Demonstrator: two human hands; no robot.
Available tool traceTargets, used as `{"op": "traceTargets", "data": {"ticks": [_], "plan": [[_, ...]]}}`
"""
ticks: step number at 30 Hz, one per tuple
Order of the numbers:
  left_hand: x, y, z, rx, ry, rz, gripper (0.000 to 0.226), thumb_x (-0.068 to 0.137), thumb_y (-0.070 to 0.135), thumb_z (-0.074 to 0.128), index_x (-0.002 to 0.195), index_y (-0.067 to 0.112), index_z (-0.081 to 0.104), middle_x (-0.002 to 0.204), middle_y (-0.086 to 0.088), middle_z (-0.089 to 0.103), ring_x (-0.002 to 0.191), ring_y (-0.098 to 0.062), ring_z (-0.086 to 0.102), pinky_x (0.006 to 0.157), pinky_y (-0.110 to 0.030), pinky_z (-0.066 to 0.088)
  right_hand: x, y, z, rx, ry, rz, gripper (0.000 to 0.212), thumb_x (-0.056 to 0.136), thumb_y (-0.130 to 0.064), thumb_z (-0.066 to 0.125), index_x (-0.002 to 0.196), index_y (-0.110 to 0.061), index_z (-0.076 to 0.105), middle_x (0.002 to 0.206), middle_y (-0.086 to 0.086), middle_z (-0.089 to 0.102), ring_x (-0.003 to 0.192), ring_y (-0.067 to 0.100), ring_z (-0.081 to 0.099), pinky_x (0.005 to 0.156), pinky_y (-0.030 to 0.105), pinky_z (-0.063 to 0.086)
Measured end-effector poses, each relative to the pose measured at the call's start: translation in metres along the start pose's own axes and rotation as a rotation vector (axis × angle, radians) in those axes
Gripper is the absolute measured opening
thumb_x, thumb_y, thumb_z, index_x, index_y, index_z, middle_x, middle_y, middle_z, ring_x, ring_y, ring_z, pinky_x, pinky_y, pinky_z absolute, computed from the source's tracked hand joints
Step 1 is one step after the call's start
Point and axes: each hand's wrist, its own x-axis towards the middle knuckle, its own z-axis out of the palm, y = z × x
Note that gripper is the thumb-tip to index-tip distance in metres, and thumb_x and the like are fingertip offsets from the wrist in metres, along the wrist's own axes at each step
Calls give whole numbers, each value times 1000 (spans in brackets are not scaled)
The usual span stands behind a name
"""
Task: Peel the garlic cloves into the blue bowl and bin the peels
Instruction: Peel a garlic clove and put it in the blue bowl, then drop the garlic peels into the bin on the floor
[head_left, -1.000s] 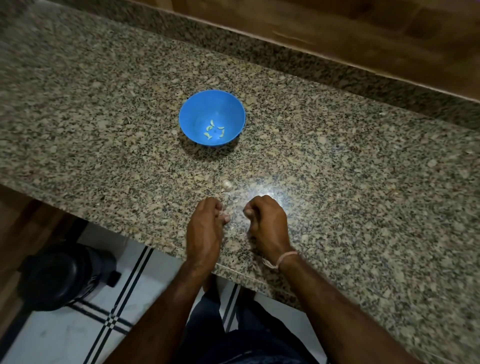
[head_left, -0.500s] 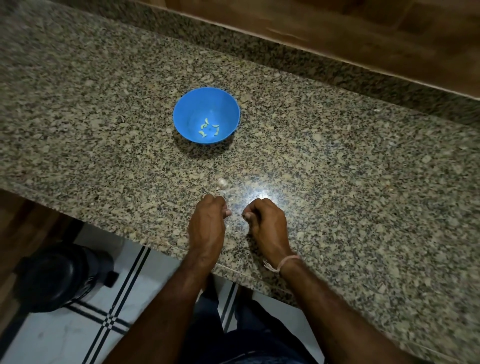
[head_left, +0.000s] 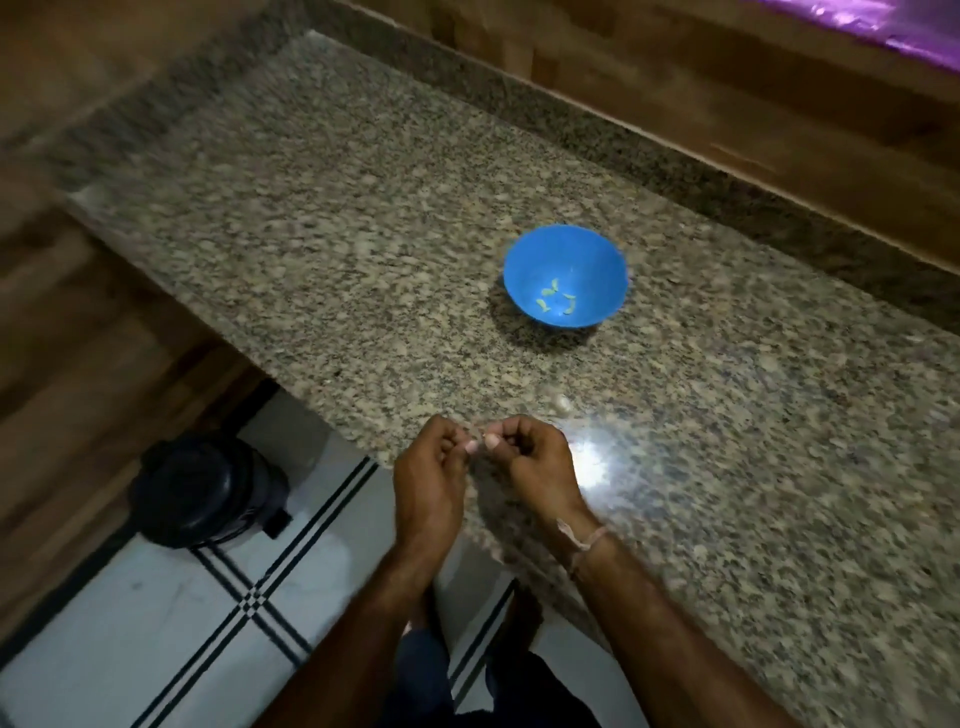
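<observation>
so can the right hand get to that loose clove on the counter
Probably yes: the clove lies on the bare counter just beyond the right hand, nothing between them. That hand and the left hand are pinching something small, so it would need to let go first.

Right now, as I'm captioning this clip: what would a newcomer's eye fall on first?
The blue bowl stands out on the granite counter, a few peeled cloves inside. Nearer, the left hand and right hand pinch a small piece between them at the counter's edge. A black bin sits on the floor, lower left.
</observation>
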Motion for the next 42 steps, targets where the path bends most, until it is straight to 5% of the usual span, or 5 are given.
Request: {"op": "traceTargets", "data": {"ticks": [6, 21, 25, 37, 42], "plan": [[10, -66, -102, -131, 241, -140, 16, 99, 16, 67, 86, 23, 60, 74, 2, 65, 70, -18, 63, 65, -40, 52, 6, -19, 127, -5, -252, -20, 10, 99, -10, 68, 92, -6, 75, 87, 22, 75, 75, 34, 67, 71, 40, 54], [-33, -288, -368, -160, 646, -405, 14, 94, 9, 73, 85, 14, 64, 74, 0, 68, 71, -18, 65, 68, -27, 51, -44, 4, 449, -163, -505, 41, 20, 98, -1, 67, 83, -14, 70, 73, -2, 64, 68, 8, 54, 64, 15, 51], [-29, -313, -395, -161, 684, -429, 14, 94, 8, 73, 86, 15, 63, 78, 3, 68, 74, -14, 65, 67, -13, 48, -40, 4, 496, -232, -547, 6, 20, 97, -1, 66, 83, -14, 69, 72, -3, 63, 65, 4, 55, 60, 10, 50], [25, -389, -427, -196, 664, -576, 15, 96, 8, 69, 84, 13, 61, 73, 0, 65, 69, -17, 62, 61, -14, 47, 27, 51, 597, -357, -581, 58, 7, 96, 1, 67, 93, 4, 72, 82, 5, 67, 73, 9, 59, 63, 11, 53], [80, -469, -398, -230, 599, -740, 21, 93, 6, 70, 78, 17, 60, 74, -2, 67, 68, -21, 65, 59, -17, 49, 88, 132, 635, -397, -519, 199, 28, 94, 5, 68, 75, -15, 72, 75, 1, 69, 72, 15, 61, 65, 19, 55]]}}
